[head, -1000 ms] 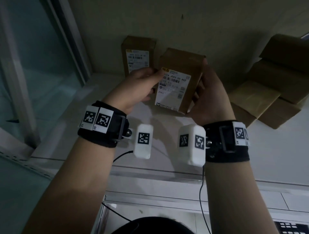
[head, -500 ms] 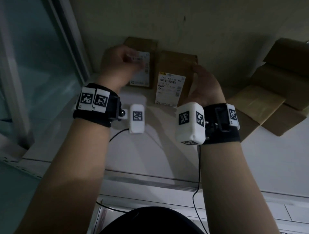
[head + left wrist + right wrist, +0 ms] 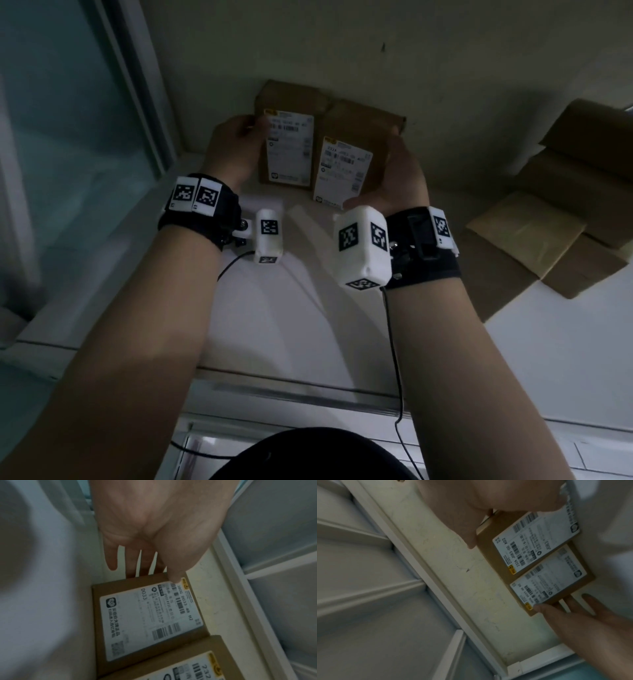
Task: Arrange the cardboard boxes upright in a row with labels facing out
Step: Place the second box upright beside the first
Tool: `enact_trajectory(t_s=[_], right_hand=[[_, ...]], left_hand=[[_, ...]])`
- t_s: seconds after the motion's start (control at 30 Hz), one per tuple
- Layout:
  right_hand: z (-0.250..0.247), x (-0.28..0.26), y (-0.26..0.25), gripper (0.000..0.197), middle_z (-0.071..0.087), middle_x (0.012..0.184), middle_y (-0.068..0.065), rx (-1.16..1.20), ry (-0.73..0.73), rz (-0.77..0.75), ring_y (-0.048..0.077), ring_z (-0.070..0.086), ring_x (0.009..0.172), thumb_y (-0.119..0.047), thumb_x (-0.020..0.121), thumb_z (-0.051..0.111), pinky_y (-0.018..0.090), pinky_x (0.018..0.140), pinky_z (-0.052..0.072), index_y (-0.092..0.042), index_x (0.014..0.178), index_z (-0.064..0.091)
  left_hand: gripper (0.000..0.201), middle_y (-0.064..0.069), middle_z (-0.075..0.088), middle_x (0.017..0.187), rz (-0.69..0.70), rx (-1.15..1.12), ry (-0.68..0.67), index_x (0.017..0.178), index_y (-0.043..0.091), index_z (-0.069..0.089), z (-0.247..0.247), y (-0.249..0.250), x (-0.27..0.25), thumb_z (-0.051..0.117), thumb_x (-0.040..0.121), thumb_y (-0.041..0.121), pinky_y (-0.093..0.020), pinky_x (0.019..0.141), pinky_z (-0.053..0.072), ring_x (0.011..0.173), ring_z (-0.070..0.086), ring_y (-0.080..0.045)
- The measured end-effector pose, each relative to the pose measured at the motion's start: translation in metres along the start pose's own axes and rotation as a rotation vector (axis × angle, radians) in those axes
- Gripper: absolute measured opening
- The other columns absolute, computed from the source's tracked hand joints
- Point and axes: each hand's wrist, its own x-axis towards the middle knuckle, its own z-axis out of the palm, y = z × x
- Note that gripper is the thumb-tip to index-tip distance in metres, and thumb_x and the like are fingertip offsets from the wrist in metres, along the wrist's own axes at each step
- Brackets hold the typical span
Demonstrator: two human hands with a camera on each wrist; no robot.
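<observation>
- Two cardboard boxes stand upright on the white worktop (image 3: pixel 301 318), side by side against the wall (image 3: pixel 342 51), and their white shipping labels face the person.
- The left box (image 3: pixel 289 140) carries a label with "D033"; in the left wrist view its label (image 3: pixel 150 620) is readable and has a yellow mark at one corner.
- The right box (image 3: pixel 352 157) touches the left box along one side and stands a little nearer to the person; its label (image 3: pixel 537 540) reads "J083".
- The left hand (image 3: pixel 236 150) holds the left box at its outer left edge: the thumb lies on the upper corner of the label and the fingers (image 3: pixel 130 566) reach behind the box, rather straight and a little spread.
- The right hand (image 3: pixel 400 181) is at the outer right side of the right box, palm against it. The fingers go behind the box in the head view, and I cannot tell how much they are curled.
- To the right, well apart from the two boxes, a pile of cardboard boxes (image 3: pixel 555 205) lies flat and tilted on the worktop; no labels are visible on them.
- On the left side there is a glass window (image 3: pixel 68 137) with a pale frame.
</observation>
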Motion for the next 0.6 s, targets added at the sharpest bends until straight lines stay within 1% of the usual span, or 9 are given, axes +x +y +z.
enact_trajectory(t_s=[0.03,0.07,0.1,0.13,0.2,0.23,0.3,0.37,0.6], right_hand=[[0.000,0.005,0.000,0.045,0.081,0.086,0.011,-0.026,0.014,-0.017,0.031,0.076,0.079,-0.055,0.111,0.044,0.042,0.065,0.059,-0.020,0.118,0.069],[0.000,0.006,-0.003,0.040,0.078,0.068,0.007,-0.064,0.003,-0.032,0.025,0.074,0.062,-0.053,0.112,0.043,0.038,0.052,0.058,-0.022,0.108,0.069],[-0.004,0.012,-0.004,0.037,0.075,0.060,0.004,-0.071,0.004,-0.051,0.021,0.073,0.051,-0.050,0.114,0.042,0.033,0.043,0.057,-0.025,0.100,0.066],[-0.005,0.015,-0.003,0.036,0.075,0.060,0.002,-0.095,0.011,-0.075,0.017,0.071,0.045,-0.048,0.115,0.041,0.030,0.038,0.055,-0.028,0.095,0.064],[-0.004,0.019,-0.001,0.038,0.077,0.076,0.004,-0.104,-0.028,-0.100,0.016,0.072,0.049,-0.051,0.115,0.039,0.028,0.038,0.055,-0.030,0.091,0.062],[-0.003,0.022,0.000,0.040,0.078,0.085,0.006,-0.116,-0.037,-0.109,0.018,0.074,0.058,-0.054,0.114,0.039,0.028,0.040,0.056,-0.030,0.095,0.064],[0.000,0.022,0.002,0.052,0.082,0.109,0.013,-0.088,-0.081,-0.111,0.028,0.077,0.086,-0.063,0.109,0.042,0.037,0.056,0.063,-0.022,0.119,0.072],[0.003,0.025,0.004,0.064,0.080,0.122,0.016,-0.059,-0.067,-0.108,0.034,0.077,0.105,-0.069,0.105,0.045,0.047,0.072,0.064,-0.017,0.134,0.070],[0.002,0.042,0.001,0.064,0.083,0.107,0.011,-0.119,-0.035,-0.158,0.029,0.078,0.090,-0.068,0.106,0.044,0.037,0.055,0.064,-0.017,0.132,0.071]], left_hand=[[0.040,0.001,0.073,0.116,0.003,-0.007,-0.012,0.125,0.016,0.072,-0.002,-0.004,0.002,0.050,0.109,0.045,-0.027,0.080,0.052,0.103,0.068,-0.015],[0.039,0.001,0.073,0.118,0.004,-0.023,-0.019,0.127,0.017,0.072,-0.003,-0.007,0.004,0.050,0.109,0.044,-0.030,0.085,0.054,0.106,0.069,-0.016],[0.037,0.002,0.073,0.119,0.001,-0.044,-0.018,0.128,0.018,0.072,-0.004,-0.010,0.005,0.050,0.110,0.042,-0.033,0.091,0.056,0.108,0.069,-0.016],[0.036,0.003,0.073,0.118,-0.001,-0.062,-0.012,0.128,0.019,0.072,-0.004,-0.012,0.006,0.050,0.110,0.041,-0.035,0.094,0.056,0.109,0.069,-0.016],[0.033,0.005,0.073,0.117,-0.001,-0.096,0.000,0.128,0.021,0.072,-0.002,-0.016,0.007,0.051,0.110,0.039,-0.034,0.096,0.055,0.108,0.068,-0.014],[0.032,0.005,0.073,0.116,0.005,-0.111,0.011,0.128,0.021,0.072,0.000,-0.018,0.007,0.052,0.110,0.038,-0.033,0.095,0.055,0.107,0.068,-0.013],[0.030,0.004,0.074,0.112,0.030,-0.130,0.036,0.125,0.015,0.075,0.004,-0.021,0.008,0.058,0.108,0.033,-0.034,0.095,0.058,0.104,0.070,-0.014],[0.027,0.001,0.074,0.110,0.062,-0.129,0.059,0.122,0.009,0.077,0.006,-0.026,0.010,0.065,0.105,0.025,-0.037,0.098,0.060,0.105,0.072,-0.015],[0.024,-0.004,0.078,0.122,0.063,-0.116,0.051,0.121,0.012,0.077,0.007,-0.030,0.010,0.068,0.101,0.020,-0.033,0.097,0.060,0.111,0.074,-0.017]])
